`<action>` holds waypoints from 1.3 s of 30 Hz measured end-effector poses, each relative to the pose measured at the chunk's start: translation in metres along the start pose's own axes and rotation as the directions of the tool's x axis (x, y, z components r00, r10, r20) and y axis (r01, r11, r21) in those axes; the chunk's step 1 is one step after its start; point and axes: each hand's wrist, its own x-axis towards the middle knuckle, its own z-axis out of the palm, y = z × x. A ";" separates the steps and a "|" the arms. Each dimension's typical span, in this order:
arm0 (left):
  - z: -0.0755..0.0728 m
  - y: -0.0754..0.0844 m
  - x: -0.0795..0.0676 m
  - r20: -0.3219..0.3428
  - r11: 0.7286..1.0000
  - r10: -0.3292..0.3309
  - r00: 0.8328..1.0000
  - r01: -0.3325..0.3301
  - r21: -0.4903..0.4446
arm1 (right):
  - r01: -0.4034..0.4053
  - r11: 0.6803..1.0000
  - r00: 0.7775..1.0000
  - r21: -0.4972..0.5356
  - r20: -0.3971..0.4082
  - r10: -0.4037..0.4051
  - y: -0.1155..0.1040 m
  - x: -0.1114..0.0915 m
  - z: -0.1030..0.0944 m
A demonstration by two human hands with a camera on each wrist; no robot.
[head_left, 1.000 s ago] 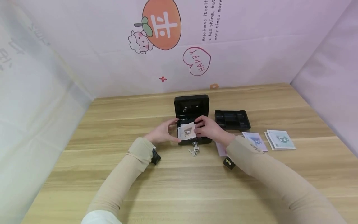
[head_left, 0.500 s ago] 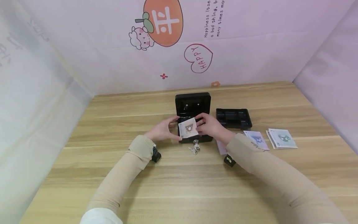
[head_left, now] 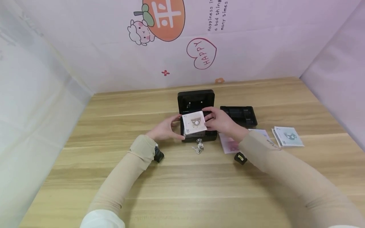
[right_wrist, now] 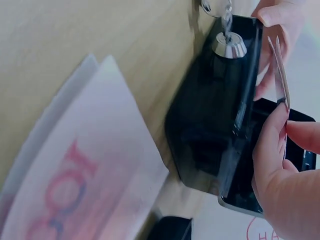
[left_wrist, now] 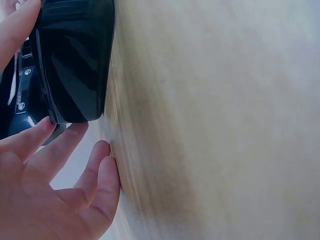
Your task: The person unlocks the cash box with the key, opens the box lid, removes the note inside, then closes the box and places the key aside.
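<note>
A small black cash box [head_left: 209, 137] stands with its lid [head_left: 196, 97] raised at the back. My left hand [head_left: 163, 129] grips its left side, thumb at the front corner; the left wrist view has two fingertips touching the back corner of the box [left_wrist: 75, 65]. Over the opening, my right hand [head_left: 223, 122] pinches a thin stack of brownish play banknotes [head_left: 195, 123], the top one printed 20. Seen edge-on in the right wrist view, the banknotes [right_wrist: 281, 75] sit between thumb and fingers. A key with a ring [head_left: 198, 149] hangs from the front lock [right_wrist: 230, 46].
A black compartment tray [head_left: 240, 116] lies right of the box. Pink banknotes [head_left: 229, 144] lie below the right wrist, purple banknotes [head_left: 260, 131] partly under the forearm, and green banknotes [head_left: 289, 136] farther right. A white printed cloth [head_left: 251, 53] hangs behind the table.
My right hand has lifted the brownish banknotes up from the box's inside, slightly back and to the right. The left hand keeps its place on the box.
</note>
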 end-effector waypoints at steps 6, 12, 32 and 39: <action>-0.001 0.002 0.000 0.000 1.000 -0.003 1.000 0.003 0.019 | 0.003 1.000 1.000 -0.007 -0.003 -0.003 -0.001 -0.007 -0.015; 0.000 0.003 0.000 -0.001 1.000 -0.026 1.000 0.026 -0.005 | 0.007 0.999 1.000 -0.039 -0.013 -0.008 0.000 -0.015 -0.039; -0.009 -0.002 -0.004 -0.025 1.000 -0.026 0.999 0.026 -0.001 | 0.000 0.993 0.993 -0.122 -0.114 -0.014 0.043 -0.054 -0.164; -0.011 -0.003 -0.004 -0.021 0.999 -0.030 0.999 0.029 -0.034 | 0.016 0.995 0.985 -0.094 -0.172 -0.032 0.071 -0.072 -0.206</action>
